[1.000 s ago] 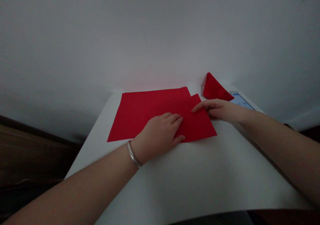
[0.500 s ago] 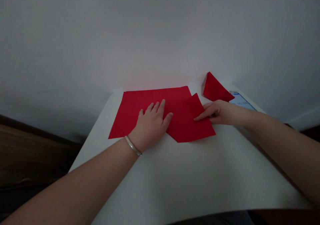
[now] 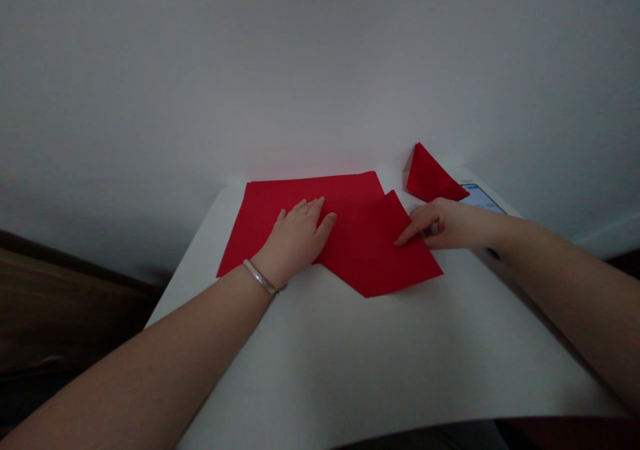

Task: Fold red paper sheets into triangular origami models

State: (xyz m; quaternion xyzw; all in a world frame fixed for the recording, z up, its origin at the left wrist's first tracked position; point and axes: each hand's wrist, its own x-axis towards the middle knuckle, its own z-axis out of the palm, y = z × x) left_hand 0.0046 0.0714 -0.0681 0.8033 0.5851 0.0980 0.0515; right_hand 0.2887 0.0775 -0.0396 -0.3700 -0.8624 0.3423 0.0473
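My left hand point(image 3: 300, 235) lies flat on red paper point(image 3: 280, 195), its fingers stretched toward the wall and a silver bangle on the wrist. To the right, my right hand point(image 3: 431, 225) pinches the right edge of a sheet of red paper point(image 3: 376, 263), index finger on top and the other fingers partly beneath it. That sheet lies askew over the larger red paper, one corner toward me. Where one sheet stops and the other begins is hard to make out under my left hand.
A folded red paper piece point(image 3: 433, 175) stands at the back right by the wall point(image 3: 320, 70). Beside it, a phone point(image 3: 483, 198) with a lit screen is partly behind my right hand. All of it rests on a white table point(image 3: 350, 357); brown wood point(image 3: 60, 303) is at the left.
My right hand has drawn the pinched red sheet a little to the right and toward me. My left hand has slid slightly left, still flat.
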